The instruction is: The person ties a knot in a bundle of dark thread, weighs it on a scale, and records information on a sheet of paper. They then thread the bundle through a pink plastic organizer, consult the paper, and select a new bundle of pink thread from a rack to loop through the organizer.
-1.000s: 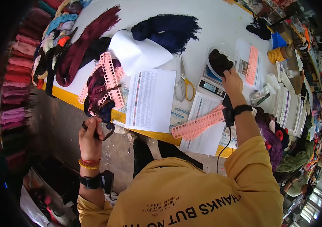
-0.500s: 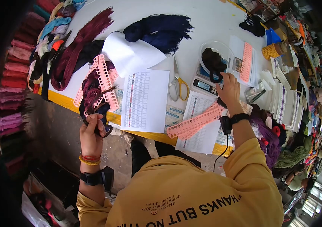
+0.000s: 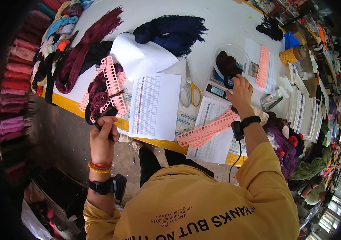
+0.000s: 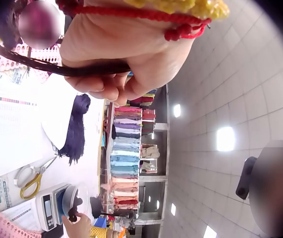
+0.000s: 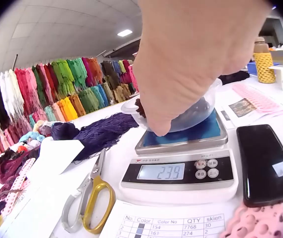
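Dark brown yarn (image 3: 227, 64) lies in a clear round bowl (image 5: 201, 111) on a digital scale (image 5: 181, 173), whose display reads 23.9. My right hand (image 3: 241, 94) is at the bowl's near rim, fingertips at the yarn; whether they pinch it is hidden, and the right wrist view shows mostly the hand's back. At the table's front left, my left hand (image 3: 102, 138) grips a dark strand (image 4: 42, 64) between curled fingers and thumb. Just beyond it, maroon and navy yarn (image 3: 98, 94) hangs over pink perforated strips (image 3: 116, 86).
Scissors (image 3: 191, 90) with one yellow handle lie between a printed sheet (image 3: 154, 106) and the scale. More pink strips (image 3: 208, 130) rest on papers in front. Navy yarn (image 3: 174, 32) and maroon yarn (image 3: 84, 48) lie farther back. A black phone (image 5: 266, 163) is right of the scale.
My right hand has drawn back from over the bowl to its near rim. The display has risen to 23.9. My left hand, still gripping the strand, has shifted slightly right.
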A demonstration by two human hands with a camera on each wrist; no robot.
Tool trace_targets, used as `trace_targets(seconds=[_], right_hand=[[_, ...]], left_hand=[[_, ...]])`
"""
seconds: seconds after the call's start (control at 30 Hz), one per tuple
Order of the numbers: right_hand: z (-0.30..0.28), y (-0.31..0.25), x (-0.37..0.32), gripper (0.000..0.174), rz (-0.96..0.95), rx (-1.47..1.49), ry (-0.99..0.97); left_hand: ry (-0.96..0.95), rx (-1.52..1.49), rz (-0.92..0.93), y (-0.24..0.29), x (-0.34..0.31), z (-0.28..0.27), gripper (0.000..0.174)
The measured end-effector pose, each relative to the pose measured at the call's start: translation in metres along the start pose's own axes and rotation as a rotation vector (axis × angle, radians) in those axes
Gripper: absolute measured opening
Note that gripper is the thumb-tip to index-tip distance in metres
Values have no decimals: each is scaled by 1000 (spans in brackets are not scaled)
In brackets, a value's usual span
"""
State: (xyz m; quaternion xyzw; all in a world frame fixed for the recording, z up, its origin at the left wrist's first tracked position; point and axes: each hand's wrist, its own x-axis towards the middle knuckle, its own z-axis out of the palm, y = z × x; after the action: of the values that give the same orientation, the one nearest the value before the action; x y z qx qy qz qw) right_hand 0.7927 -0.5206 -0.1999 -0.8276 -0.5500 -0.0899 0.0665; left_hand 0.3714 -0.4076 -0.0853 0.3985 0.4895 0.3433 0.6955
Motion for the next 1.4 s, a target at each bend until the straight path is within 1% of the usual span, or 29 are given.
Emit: trace_targets(seconds=[0.03,0.13,0.17,0.2,0.23,0.27,0.3,0.37,0.4,0.43,0.5,0.6,0.7,0.77,0.8,0.87,0.9,0.93,0.97,1.0,1.07,1.13,1.23,1.27,1.33,1.37,1.4], right_hand=[[3,-1,1,45,-5,-7,-7],[9,0,6,32,-128,-63,81],[10,-2,8,27,-93,3,20],[2,-13,13,22,-60,71,-41],[-7,-29,17,19,-30,140,-102],[-15,-50,18,21,45,505,-141],[-28,-75,17,22,42,789,-229],[-71,-127,13,20,75,1475,-580],[-92,-154,8,25,236,1727,-601],[-109,-172,6,28,369,1791,-620],[-99,-184,1,28,221,1723,-551],[-96,-189,-6,28,149,1524,-514],[-99,-194,-14,28,155,1528,-495],[-95,-194,-18,27,89,1427,-373],[-96,-195,-18,27,57,1376,-312],[-100,-198,-16,27,257,1639,-310],[-102,-199,-15,27,361,1769,-307],[-103,-196,-15,26,348,1764,-342],[-102,-195,-16,25,288,1710,-352],[-100,-194,-17,25,229,1655,-363],[-99,-192,-19,24,130,1569,-390],[-104,-194,-21,24,134,1582,-407],[-101,-193,-24,23,125,1617,-411],[-99,-192,-25,23,120,1631,-406],[-100,-188,-21,18,221,1653,-376],[-102,-186,-18,16,271,1663,-361],[-110,-184,-12,12,507,2000,-394]], left_hand=[[0,16,-5,0,0,3,18],[-25,63,-24,-3,4,9,15],[-37,79,-28,-3,6,12,14],[-56,131,-1,-1,7,18,13],[-69,195,-13,2,8,23,13],[-112,167,-6,-1,12,30,13],[-157,140,2,-4,16,38,13],[-269,237,-10,1,17,60,15],[-304,267,15,-1,17,71,15],[-340,297,40,-4,18,79,15],[-305,252,46,-10,19,91,16],[-235,271,110,-19,18,90,17],[-173,313,162,-25,14,92,14],[-152,367,199,-30,13,92,13],[-131,276,147,-32,15,90,12],[-86,93,41,-36,19,85,11],[-119,64,1,-33,19,82,11],[-152,36,-39,-29,18,81,11],[-185,7,-79,-24,16,80,11],[-190,74,-70,-16,10,87,13],[-191,144,14,-23,11,91,15],[-210,221,69,-32,15,89,18],[-273,278,76,-41,20,83,17],[-262,203,65,-43,18,84,16],[-238,52,45,-35,8,92,14],[-251,-76,39,-34,10,90,15],[-263,-205,32,-33,13,84,16]])
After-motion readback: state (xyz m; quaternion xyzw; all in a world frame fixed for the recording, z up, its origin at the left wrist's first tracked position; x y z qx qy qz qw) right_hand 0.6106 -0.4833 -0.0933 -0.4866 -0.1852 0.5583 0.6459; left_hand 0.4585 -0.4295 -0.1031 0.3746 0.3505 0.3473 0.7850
